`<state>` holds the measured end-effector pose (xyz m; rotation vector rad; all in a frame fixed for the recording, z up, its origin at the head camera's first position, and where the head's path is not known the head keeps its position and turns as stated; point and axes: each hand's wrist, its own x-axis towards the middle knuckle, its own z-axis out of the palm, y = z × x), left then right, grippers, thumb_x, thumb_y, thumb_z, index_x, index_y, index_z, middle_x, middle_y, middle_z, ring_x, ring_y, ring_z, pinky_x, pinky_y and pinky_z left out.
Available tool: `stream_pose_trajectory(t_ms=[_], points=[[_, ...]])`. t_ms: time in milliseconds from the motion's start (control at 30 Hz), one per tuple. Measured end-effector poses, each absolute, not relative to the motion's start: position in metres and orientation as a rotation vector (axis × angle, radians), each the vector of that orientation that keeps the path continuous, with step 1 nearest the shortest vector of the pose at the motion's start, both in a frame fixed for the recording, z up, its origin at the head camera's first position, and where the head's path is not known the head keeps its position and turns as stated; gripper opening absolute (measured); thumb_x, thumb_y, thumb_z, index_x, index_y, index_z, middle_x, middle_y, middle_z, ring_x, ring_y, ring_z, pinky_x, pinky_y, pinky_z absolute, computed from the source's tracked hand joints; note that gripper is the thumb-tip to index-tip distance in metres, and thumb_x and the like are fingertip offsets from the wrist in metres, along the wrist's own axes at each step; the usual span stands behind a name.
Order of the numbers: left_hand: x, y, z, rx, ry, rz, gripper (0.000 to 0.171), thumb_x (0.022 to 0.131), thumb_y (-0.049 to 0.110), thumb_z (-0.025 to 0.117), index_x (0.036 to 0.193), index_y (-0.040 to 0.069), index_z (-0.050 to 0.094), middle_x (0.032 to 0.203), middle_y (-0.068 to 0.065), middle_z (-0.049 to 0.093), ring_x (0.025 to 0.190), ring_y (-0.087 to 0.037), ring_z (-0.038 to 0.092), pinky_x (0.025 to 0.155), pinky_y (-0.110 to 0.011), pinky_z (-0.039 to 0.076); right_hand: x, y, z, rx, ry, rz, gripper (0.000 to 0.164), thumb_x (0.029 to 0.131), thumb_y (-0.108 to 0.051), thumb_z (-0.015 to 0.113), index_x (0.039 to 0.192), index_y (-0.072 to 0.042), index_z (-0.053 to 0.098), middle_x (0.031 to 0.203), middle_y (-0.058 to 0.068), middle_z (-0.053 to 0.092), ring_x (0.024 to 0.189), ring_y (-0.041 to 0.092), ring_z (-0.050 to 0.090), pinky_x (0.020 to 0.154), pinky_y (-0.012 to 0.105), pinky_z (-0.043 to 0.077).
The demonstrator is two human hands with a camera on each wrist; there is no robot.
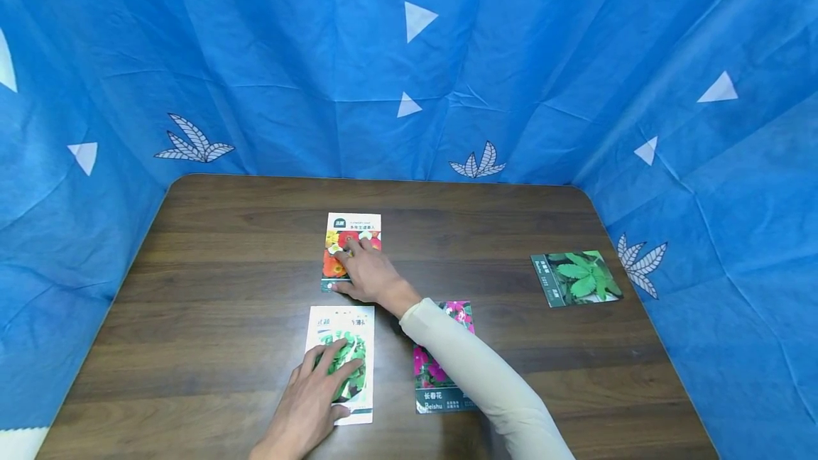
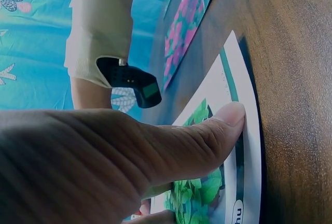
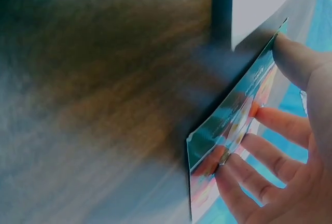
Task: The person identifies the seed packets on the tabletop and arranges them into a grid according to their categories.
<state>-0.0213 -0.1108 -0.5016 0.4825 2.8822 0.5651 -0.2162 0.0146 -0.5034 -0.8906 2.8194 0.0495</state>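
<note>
Four-sided flat seed packets lie on the table. On the one with red and yellow flowers (image 1: 335, 265), my right hand (image 1: 371, 272) rests with fingers spread; in the right wrist view its fingertips (image 3: 254, 109) touch the glossy front and the thumb lies at the dark green end. Nearer the front edge, my left hand (image 1: 303, 396) lies on a white packet with green leaves (image 1: 361, 392). The left wrist view has its extended thumb (image 2: 207, 143) on the packet's lower border. Under my right forearm is a packet with pink flowers (image 1: 437, 397), partly hidden by the sleeve.
A packet with a large green leaf (image 1: 578, 277) lies sideways near the table's right edge. The brown wooden table (image 1: 224, 289) is bordered by blue printed cloth (image 1: 275, 41) at the back and sides. A black wrist device (image 2: 140, 84) sits on my right wrist.
</note>
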Motion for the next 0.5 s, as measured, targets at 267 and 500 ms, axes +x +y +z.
stream_pose_trajectory(t_ms=[267,500], points=[[-0.0218,-0.1115,-0.5012,0.471,2.873,0.566,0.068,0.063,0.024,0.094,0.125,0.026,0.068,0.145,-0.009,0.051,0.128,-0.038,0.044,0.087,-0.056,0.048,-0.2170,0.0119,-0.5036,-0.937,2.825,0.044,0.071,0.093,-0.063,0.056,0.151,-0.024,0.045,0.151,0.004,0.041,0.133,0.023,0.045,0.105,0.038,0.048],[-0.0226,-0.1124,-0.5011,0.464,2.856,0.569,0.069,0.062,0.025,0.094,0.126,0.026,0.068,0.145,-0.010,0.051,0.129,-0.038,0.043,0.087,-0.057,0.048,-0.2166,0.0087,-0.5037,-0.959,2.827,0.064,0.070,0.093,-0.064,0.055,0.150,-0.023,0.046,0.149,0.004,0.042,0.129,0.021,0.046,0.105,0.036,0.048]])
